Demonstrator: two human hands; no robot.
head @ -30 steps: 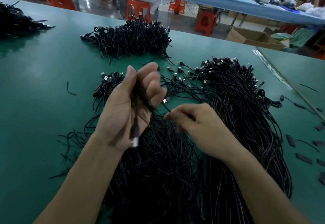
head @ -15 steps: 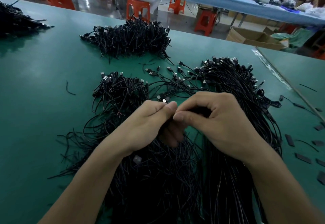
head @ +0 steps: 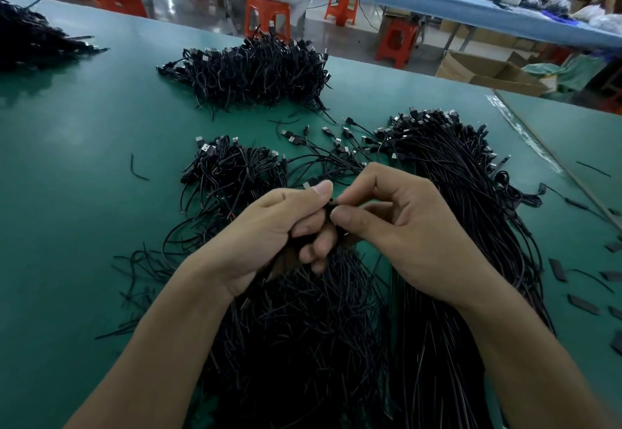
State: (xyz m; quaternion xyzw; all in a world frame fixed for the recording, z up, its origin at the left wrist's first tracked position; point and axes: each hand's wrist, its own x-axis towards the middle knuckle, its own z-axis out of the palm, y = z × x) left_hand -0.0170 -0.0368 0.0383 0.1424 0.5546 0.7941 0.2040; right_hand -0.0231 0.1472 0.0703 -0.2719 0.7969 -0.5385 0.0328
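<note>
Left hand: fingers curled round a thin black cable, thumb laid along the top.
Right hand: thumb and forefinger pinch the same cable, their tips touching the left thumb tip; the other fingers are tucked in.
Cable: held between both hands over the middle of the green worktop, mostly hidden by the fingers.
Loose heap: black wires at 6 o'clock, under the wrists.
Long bundle: at 3 o'clock, plug ends pointing to 12.
Small tangle: at 10 o'clock, near the left hand.
Far pile: at 12 o'clock, well apart.
Flat black pieces: scattered at 3 o'clock, near the worktop's edge.
</note>
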